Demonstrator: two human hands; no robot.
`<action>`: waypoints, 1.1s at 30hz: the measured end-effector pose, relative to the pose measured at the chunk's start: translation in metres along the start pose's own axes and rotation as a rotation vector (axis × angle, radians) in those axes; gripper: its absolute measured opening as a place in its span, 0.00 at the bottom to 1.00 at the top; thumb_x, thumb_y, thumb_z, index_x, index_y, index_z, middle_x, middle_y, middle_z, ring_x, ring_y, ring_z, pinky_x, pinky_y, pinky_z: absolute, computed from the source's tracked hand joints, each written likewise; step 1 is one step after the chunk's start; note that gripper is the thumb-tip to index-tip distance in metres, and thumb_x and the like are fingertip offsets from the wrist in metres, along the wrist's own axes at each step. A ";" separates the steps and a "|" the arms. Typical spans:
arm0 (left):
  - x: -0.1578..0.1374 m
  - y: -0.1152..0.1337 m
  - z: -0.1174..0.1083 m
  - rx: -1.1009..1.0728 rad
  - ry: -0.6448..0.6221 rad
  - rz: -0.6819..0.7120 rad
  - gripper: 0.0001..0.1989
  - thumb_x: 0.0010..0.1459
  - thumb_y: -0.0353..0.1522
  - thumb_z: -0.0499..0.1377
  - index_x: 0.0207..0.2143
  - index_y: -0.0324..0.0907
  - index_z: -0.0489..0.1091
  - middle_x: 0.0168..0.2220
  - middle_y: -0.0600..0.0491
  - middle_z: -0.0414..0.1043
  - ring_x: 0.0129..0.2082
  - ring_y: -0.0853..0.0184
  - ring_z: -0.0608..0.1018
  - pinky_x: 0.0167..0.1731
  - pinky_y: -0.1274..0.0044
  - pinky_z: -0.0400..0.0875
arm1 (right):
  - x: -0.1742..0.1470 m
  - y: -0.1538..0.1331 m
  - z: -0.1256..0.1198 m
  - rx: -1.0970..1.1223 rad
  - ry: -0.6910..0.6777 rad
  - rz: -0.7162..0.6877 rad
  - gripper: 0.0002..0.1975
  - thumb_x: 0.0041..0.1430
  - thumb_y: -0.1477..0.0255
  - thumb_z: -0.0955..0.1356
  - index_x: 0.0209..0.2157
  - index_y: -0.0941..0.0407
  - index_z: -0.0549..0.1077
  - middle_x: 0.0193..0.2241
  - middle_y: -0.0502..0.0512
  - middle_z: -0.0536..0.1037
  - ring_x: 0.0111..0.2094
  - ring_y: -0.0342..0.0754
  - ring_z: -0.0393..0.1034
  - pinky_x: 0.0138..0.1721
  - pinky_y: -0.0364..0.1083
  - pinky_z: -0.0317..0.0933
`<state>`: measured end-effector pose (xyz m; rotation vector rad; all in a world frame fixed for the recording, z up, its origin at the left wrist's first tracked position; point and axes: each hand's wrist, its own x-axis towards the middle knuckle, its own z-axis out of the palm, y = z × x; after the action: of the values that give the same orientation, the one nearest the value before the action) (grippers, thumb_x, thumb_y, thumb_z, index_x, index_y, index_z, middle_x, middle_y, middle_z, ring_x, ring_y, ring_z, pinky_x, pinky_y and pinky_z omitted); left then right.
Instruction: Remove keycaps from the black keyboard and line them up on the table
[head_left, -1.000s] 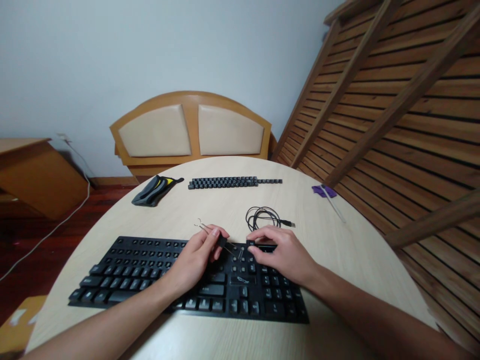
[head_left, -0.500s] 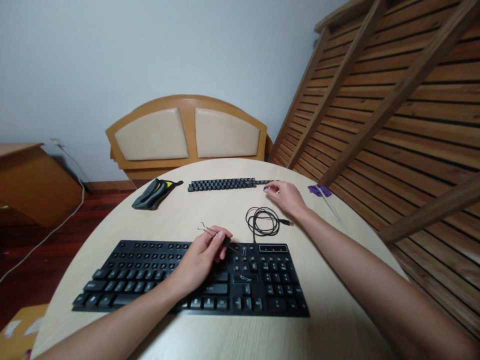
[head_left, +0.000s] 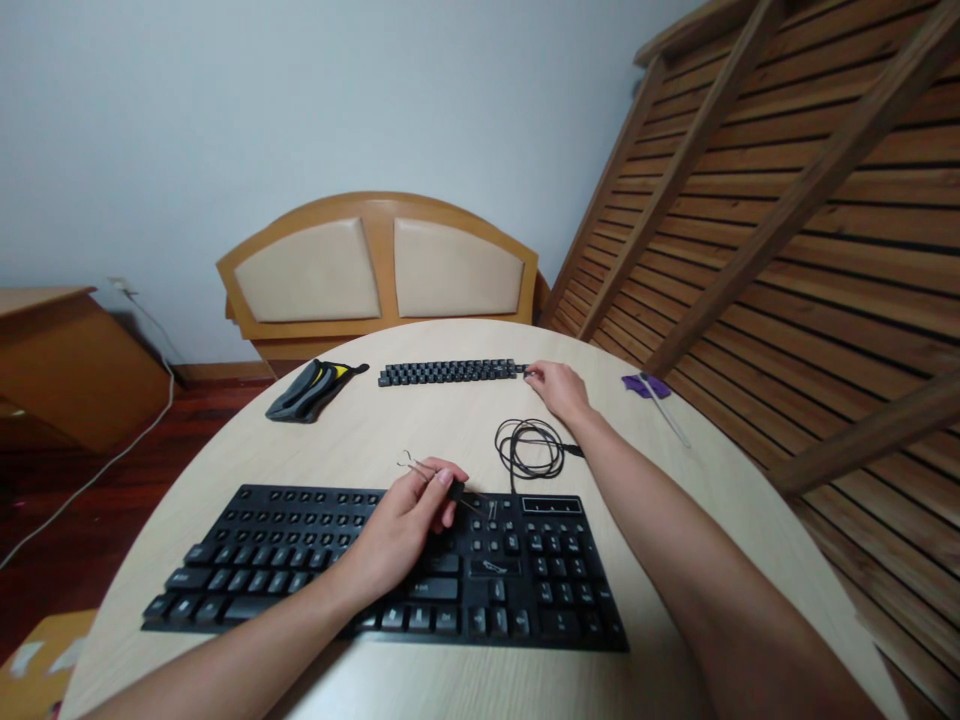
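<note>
My left hand [head_left: 416,505] hovers over a black keyboard [head_left: 465,565], closed around the black handle of a wire keycap puller [head_left: 412,463] whose bent wire tips point up and left. Several key positions on the keyboard's upper rows have no caps; the lower rows and number pad carry theirs. Beyond it, loose black keycaps [head_left: 446,371] stand in tight rows on the table. At the right end of those rows my right hand [head_left: 559,388] pinches a small black keycap, mostly hidden by the fingertips.
A coiled black cable [head_left: 529,448] lies behind the keyboard, under the right forearm's left side. A grey and black pouch with yellow [head_left: 311,392] rests at the left. At the right is a purple cloth [head_left: 646,386] with a thin white stick [head_left: 667,412]. The round table [head_left: 337,450] has a curved edge.
My right hand has shifted slightly left and come down at the end of the keycap rows with the keycap. The left hand with the puller is nearly still.
</note>
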<state>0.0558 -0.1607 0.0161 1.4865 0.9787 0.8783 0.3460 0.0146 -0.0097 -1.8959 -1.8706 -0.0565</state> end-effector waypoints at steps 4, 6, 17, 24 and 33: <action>0.000 0.001 0.001 -0.004 -0.001 -0.003 0.17 0.67 0.42 0.49 0.42 0.40 0.68 0.22 0.59 0.62 0.24 0.70 0.65 0.28 0.76 0.60 | 0.000 -0.001 0.003 0.002 0.010 -0.017 0.12 0.62 0.66 0.67 0.46 0.48 0.77 0.41 0.53 0.81 0.42 0.52 0.74 0.40 0.46 0.63; 0.000 0.001 0.001 -0.002 -0.001 -0.001 0.16 0.67 0.42 0.49 0.42 0.40 0.68 0.22 0.59 0.62 0.24 0.70 0.65 0.28 0.76 0.60 | 0.000 -0.002 0.004 0.004 0.010 -0.024 0.12 0.62 0.66 0.67 0.46 0.48 0.77 0.42 0.52 0.81 0.43 0.52 0.74 0.41 0.46 0.63; -0.001 0.001 0.001 -0.007 -0.006 -0.015 0.17 0.67 0.43 0.49 0.42 0.40 0.68 0.22 0.59 0.63 0.24 0.70 0.65 0.28 0.76 0.59 | 0.003 -0.005 0.006 0.018 0.015 -0.040 0.13 0.62 0.66 0.66 0.47 0.47 0.77 0.43 0.52 0.81 0.43 0.52 0.74 0.42 0.46 0.64; -0.001 0.003 0.001 -0.003 -0.002 -0.012 0.17 0.67 0.43 0.49 0.42 0.40 0.68 0.22 0.59 0.63 0.24 0.69 0.65 0.28 0.76 0.59 | 0.004 -0.006 0.005 0.039 0.006 -0.028 0.13 0.61 0.66 0.66 0.47 0.48 0.77 0.42 0.52 0.81 0.43 0.51 0.73 0.42 0.45 0.63; 0.000 0.002 0.001 -0.009 -0.008 -0.010 0.16 0.67 0.43 0.49 0.42 0.41 0.68 0.22 0.59 0.62 0.24 0.69 0.65 0.28 0.76 0.59 | 0.000 -0.009 -0.003 0.088 -0.026 0.007 0.15 0.59 0.68 0.68 0.49 0.50 0.74 0.38 0.50 0.81 0.39 0.48 0.74 0.38 0.44 0.62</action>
<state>0.0568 -0.1617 0.0182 1.4751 0.9751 0.8678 0.3383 0.0134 -0.0045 -1.8522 -1.8521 0.0523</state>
